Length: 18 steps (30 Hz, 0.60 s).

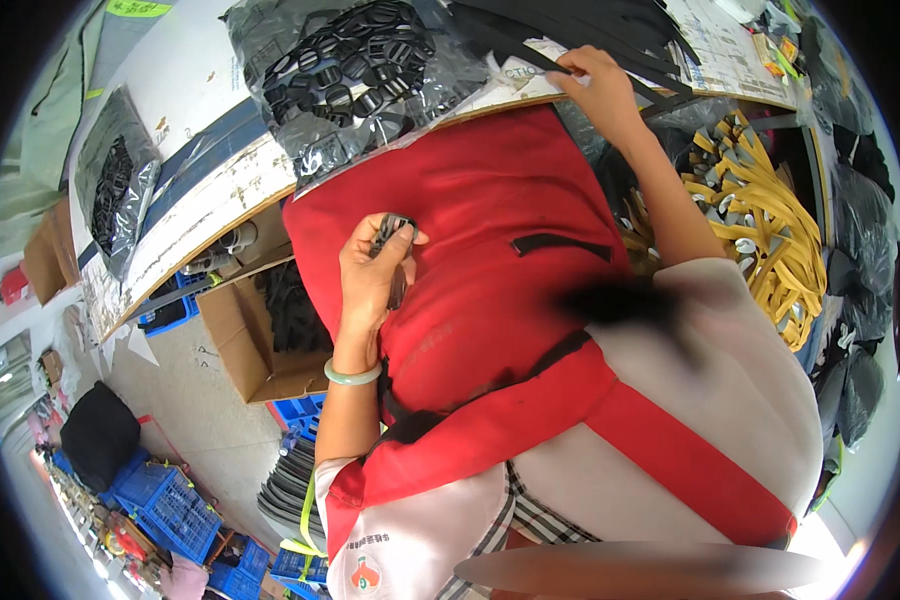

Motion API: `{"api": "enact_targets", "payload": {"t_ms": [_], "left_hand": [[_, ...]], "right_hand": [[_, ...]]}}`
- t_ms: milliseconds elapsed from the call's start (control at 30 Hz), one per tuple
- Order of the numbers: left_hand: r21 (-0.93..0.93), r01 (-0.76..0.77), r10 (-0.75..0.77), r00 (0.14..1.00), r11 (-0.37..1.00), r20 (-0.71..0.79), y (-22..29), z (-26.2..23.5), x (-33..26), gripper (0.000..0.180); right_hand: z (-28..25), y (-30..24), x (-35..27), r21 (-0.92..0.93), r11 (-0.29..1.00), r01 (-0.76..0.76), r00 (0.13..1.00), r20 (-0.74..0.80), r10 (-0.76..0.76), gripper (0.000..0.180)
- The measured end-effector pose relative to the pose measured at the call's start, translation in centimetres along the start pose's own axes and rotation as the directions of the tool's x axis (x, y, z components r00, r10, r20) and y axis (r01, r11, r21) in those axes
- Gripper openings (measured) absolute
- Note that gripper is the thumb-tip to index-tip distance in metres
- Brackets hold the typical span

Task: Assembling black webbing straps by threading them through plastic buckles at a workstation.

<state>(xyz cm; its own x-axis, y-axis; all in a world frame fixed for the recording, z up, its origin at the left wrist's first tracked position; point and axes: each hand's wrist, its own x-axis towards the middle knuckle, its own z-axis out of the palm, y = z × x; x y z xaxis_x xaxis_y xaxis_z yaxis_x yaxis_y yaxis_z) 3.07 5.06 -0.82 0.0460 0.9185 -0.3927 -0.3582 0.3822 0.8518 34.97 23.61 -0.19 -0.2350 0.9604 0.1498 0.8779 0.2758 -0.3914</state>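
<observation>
My left hand (372, 268) is closed around black plastic buckles (394, 228), held over the red apron (470, 200) on my lap. Its fingers hide part of them, so their number is unclear. At the table's front edge, my right hand (602, 92) pinches the end of a black webbing strap (518, 46) between thumb and fingertips. More black straps (615, 30) lie behind that hand. Between my hands and farther back, an opened clear plastic bag (270, 80) holds many black buckles (355, 65).
A smaller bag of black parts (113, 185) lies at the table's left. Yellow straps (760, 220) hang in a heap under the table on the right. Below left stand an open cardboard box (240, 345) with black pieces and blue crates (165, 505).
</observation>
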Motion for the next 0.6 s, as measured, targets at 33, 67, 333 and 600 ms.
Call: {"api": "enact_targets", "payload": {"t_ms": [33,67,333,600], "left_hand": [[-0.022,-0.010,0.009,1.000,1.000,-0.023,0.0,-0.1,0.1,0.004],[-0.024,-0.012,0.011,0.999,1.000,-0.033,0.0,-0.2,0.0,0.004],[-0.006,-0.146,0.144,0.980,0.989,-0.140,1.1,0.3,-0.9,0.020],[0.021,-0.178,0.179,0.972,0.984,-0.154,1.8,1.3,-1.9,0.020]], "right_hand": [[-0.3,-0.9,-0.2,0.070,0.981,0.182,0.954,-0.253,-0.159,0.021],[-0.9,-2.2,-0.6,0.094,0.925,0.369,0.824,-0.494,-0.278,0.017],[-9.3,-15.3,-4.0,0.760,0.206,0.616,0.783,-0.563,-0.266,0.014],[0.5,-18.2,-8.1,0.822,0.443,-0.357,0.745,0.537,-0.395,0.017]]}}
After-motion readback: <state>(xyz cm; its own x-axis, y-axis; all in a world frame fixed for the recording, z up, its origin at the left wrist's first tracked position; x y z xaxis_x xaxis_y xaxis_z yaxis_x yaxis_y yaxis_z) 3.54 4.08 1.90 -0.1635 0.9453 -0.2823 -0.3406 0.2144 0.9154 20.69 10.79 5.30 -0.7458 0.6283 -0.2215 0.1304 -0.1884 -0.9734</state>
